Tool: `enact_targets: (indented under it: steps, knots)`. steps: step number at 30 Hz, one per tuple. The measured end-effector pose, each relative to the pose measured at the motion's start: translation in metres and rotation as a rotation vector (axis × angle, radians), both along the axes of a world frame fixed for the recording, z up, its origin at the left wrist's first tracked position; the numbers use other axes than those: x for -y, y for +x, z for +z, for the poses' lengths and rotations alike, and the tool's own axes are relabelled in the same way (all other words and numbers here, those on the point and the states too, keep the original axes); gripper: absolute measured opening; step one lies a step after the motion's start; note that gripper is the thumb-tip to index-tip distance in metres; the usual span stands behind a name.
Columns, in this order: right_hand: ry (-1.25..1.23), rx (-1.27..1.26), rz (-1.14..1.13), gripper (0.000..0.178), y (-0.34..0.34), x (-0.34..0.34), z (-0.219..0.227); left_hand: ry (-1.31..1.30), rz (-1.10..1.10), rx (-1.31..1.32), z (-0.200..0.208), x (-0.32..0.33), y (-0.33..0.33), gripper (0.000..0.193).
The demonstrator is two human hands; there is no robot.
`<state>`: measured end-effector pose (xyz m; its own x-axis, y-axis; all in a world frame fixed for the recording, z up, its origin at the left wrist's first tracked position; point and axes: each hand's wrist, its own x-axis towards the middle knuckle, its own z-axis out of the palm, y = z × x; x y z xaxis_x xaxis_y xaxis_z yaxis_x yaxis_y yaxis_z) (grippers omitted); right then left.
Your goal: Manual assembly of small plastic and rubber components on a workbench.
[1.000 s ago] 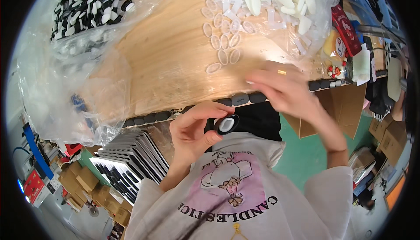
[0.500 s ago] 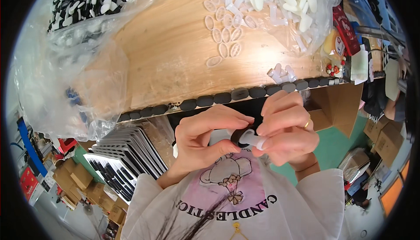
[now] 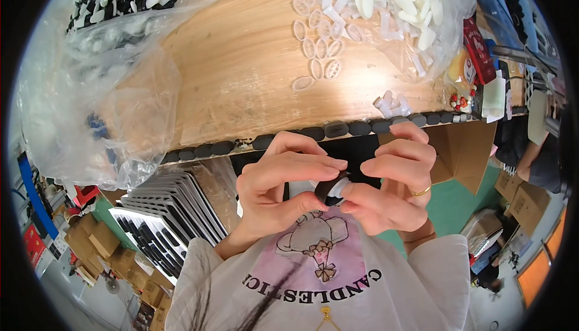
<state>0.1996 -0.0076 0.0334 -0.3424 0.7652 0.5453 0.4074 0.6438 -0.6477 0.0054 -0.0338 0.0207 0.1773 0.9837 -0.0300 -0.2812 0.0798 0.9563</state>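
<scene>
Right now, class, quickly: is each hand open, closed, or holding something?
Left hand: closed, pinching the black oval cap.
Right hand: fingers partly curled, touching the white plastic insert; whether it grips cannot be told.

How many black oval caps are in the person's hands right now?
1: a black oval cap, pinched in the left hand, with the right hand at its other side. Any cap tucked behind the fingers would be hidden.
</scene>
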Motion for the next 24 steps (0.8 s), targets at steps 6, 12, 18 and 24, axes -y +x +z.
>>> enact_targets:
  steps: [6,12,18,24]
  knots:
    - [0.005,0.001,-0.003,0.028,0.0,-0.002,0.004,0.059,0.027,-0.022,-0.003,0.001,-0.002,0.038]
    - [-0.137,-0.039,0.014,0.024,-0.002,-0.005,0.008,0.137,-0.047,-0.205,-0.004,-0.002,-0.006,0.035]
    - [-0.06,0.04,0.053,0.022,-0.003,-0.01,0.006,0.142,-0.03,-0.23,-0.008,-0.001,-0.006,0.033]
    - [-0.068,0.116,0.071,0.019,0.0,-0.007,0.008,0.112,-0.007,-0.21,-0.012,0.004,-0.004,0.035]
